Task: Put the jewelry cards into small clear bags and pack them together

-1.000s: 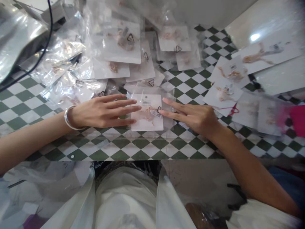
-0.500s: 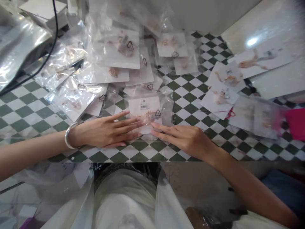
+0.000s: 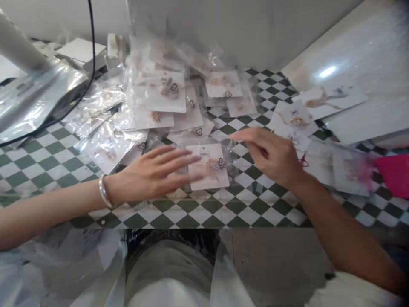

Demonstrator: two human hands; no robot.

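Since half a second ago, the left hand (image 3: pixel 156 172) has shifted a little higher against the bagged card (image 3: pixel 212 162), and the right hand (image 3: pixel 271 155) has come off it and moved to its right. From my remote seat I take that bagged card as my landmark: it lies flat on the checked tabletop (image 3: pixel 220 217), between the two hands, with a gold-coloured trinket on it and a black triangle mark over its right side.

Far to its left I see a shiny plastic sheet (image 3: pixel 41 98), with a black cable (image 3: pixel 93 42) curving over it. Nearer, still left of the card, a silver bracelet (image 3: pixel 104 192) circles the left wrist. I read that hand as palm down, fingers stretched and slightly spread, pinching nothing that I can see. Its blurred tips overlap the card's left part; I cannot tell whether they touch.

Beyond the card and mostly to its left, I see a heap of bagged cards (image 3: pixel 159 91) overlapping one another. Just right of my landmark, the right hand is bent, index finger pointing back toward the card; I cannot tell whether its thumb and finger pinch anything. Farther right I see unbagged cards (image 3: pixel 295 117) and, rightmost, a bright pink item (image 3: pixel 394 172).
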